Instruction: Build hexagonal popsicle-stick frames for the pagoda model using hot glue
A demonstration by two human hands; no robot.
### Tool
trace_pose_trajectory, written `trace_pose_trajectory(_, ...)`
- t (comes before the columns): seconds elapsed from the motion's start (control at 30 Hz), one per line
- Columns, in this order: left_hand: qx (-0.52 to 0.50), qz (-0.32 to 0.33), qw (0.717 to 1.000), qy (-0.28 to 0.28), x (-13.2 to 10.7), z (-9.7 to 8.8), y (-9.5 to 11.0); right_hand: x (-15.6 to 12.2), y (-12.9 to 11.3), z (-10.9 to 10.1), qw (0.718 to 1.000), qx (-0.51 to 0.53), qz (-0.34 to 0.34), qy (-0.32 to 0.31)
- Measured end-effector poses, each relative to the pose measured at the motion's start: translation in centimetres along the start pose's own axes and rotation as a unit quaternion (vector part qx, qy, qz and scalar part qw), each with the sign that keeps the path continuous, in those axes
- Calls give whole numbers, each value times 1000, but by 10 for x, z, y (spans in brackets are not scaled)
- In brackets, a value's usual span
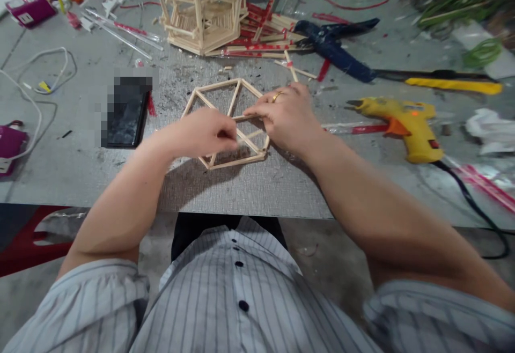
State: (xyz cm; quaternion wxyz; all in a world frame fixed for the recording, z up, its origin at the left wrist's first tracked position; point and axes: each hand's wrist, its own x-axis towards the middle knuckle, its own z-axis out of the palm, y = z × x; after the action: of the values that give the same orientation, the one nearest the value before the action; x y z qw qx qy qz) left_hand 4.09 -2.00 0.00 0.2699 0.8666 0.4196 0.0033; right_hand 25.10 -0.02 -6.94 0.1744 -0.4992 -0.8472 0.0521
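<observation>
The grey, woven-textured counter [249, 192] is speckled with dark crumbs and wood chips. Below its near edge show a bare concrete floor [322, 259] and part of a red plastic seat [28, 243]. A hexagonal stick frame [217, 86] lies flat at the middle of the counter, a little back from the near edge. The left hand [205, 134] rests on the frame's near left part with its grip pressed together, pinching one end of a short stick [247, 118] that crosses the frame's middle. The right hand [284, 119], which wears a gold ring [277, 95], covers the frame's right side, and its grip nips the same stick's other end. A yellow hot glue gun [406, 125] lies toward the right edge, with its black cord running off the near edge. A dark phone [126, 112] lies left of the frame, and a white cable [44, 74] loops toward the left edge. At the far edge stands a stick pavilion model [201, 12] beside a heap of red-taped sticks [265, 39], a blue-wrapped tool [338, 47] and a yellow-handled tool [450, 83].
</observation>
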Motion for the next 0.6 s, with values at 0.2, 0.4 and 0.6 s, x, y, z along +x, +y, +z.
trace_pose_trajectory(0.2,-5,-86,977,197,-3,-14,-33,-4,-7,-9,994,43,-97,6)
trace_pose_trajectory(0.4,10,-68,980,187,7,-5,-41,-10,-26,-14,951,84,-264,-139)
trace_pose_trajectory(0.6,5,-54,985,164,5,-3,-38,-13,-31,-21,942,48,-283,-172)
